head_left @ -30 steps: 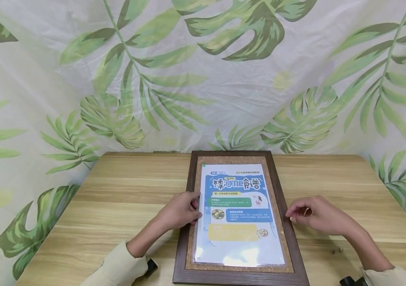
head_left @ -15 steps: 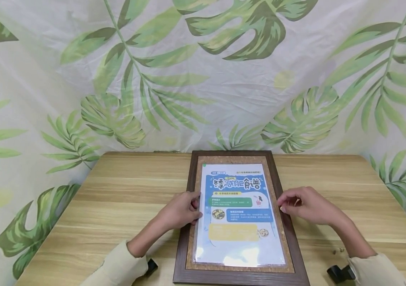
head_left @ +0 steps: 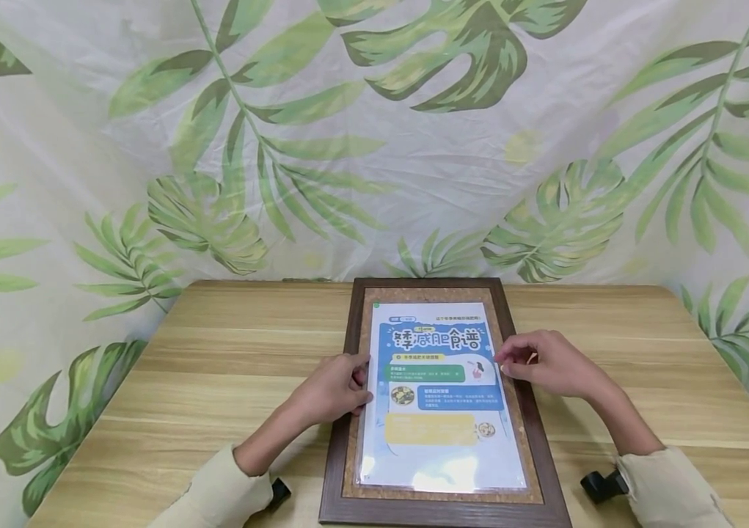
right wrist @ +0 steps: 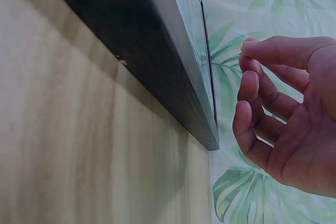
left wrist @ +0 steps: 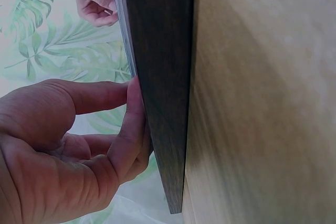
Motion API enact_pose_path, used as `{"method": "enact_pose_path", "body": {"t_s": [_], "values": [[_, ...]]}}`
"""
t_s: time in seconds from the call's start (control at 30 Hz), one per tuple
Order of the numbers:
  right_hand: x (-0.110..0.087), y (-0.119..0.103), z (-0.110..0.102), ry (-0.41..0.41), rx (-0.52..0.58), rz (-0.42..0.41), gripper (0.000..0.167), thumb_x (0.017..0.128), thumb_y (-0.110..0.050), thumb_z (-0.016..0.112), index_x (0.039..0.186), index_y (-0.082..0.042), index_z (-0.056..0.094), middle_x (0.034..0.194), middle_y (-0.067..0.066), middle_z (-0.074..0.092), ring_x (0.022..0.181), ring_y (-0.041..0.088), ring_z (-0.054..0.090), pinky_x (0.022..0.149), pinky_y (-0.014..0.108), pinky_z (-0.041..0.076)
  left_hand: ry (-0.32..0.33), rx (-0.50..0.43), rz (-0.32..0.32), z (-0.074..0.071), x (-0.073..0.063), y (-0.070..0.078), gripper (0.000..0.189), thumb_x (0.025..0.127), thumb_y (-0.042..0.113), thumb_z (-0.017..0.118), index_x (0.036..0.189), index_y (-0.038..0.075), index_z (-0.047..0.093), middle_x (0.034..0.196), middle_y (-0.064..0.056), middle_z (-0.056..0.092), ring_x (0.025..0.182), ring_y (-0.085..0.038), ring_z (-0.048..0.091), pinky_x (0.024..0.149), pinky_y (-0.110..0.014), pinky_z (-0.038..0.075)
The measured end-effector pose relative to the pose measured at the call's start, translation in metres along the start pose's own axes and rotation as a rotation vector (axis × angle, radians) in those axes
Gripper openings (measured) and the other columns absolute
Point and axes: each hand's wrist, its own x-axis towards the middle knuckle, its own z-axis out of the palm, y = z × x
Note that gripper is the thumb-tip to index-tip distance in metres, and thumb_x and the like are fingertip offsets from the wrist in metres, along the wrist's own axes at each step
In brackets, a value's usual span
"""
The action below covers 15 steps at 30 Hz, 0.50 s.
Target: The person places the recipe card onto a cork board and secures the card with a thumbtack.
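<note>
A printed sheet with a blue heading [head_left: 436,433] in glossy clear plastic lies on a cork board [head_left: 430,295] with a dark brown frame [head_left: 440,511]. A green thumbtack [head_left: 376,305] sits at its top left corner. My left hand [head_left: 331,389] rests at the sheet's left edge, index fingertip and thumb touching it; the left wrist view shows its fingers [left wrist: 128,140] against the board's side. My right hand [head_left: 549,361] hovers over the right edge, close to the sheet. Its thumb and index finger pinch a tiny yellow thumbtack [right wrist: 242,49], mostly hidden by the fingertips.
The board lies on a wood-grain table [head_left: 249,330], reaching its back edge. Behind hangs a white curtain [head_left: 427,183] with green leaf print. Black wrist mounts [head_left: 601,485] show near both sleeves.
My right hand has moved left and away from me, from beside the frame to over the sheet's right edge, with the thumbtack still pinched. My left hand has stayed put.
</note>
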Motion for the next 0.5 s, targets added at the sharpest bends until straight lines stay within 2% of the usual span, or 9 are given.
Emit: {"method": "enact_pose_path", "body": {"t_s": [0.23,0.5], "values": [[0.01,-0.001,-0.001,0.011,0.002,0.023,0.009,0.098,-0.007,0.075,0.105,-0.01,0.08,0.089,-0.003,0.074,0.077,0.012,0.059,0.066,0.024,0.05,-0.003,0.018,0.015,-0.001,-0.001,-0.001,0.062,0.094,-0.007,0.075,0.15,-0.014,0.05,0.088,-0.01,0.061,0.062,-0.014,0.067,0.052,-0.023,0.052],[0.02,0.0,0.0,0.024,0.024,0.049,0.011,0.098,-0.007,0.074,0.108,-0.007,0.079,0.089,0.001,0.073,0.078,0.016,0.06,0.064,0.024,0.05,-0.006,0.023,0.017,-0.001,0.0,-0.002,0.058,0.094,-0.006,0.075,0.147,-0.013,0.053,0.089,-0.01,0.061,0.062,-0.014,0.067,0.052,-0.023,0.055]]}}
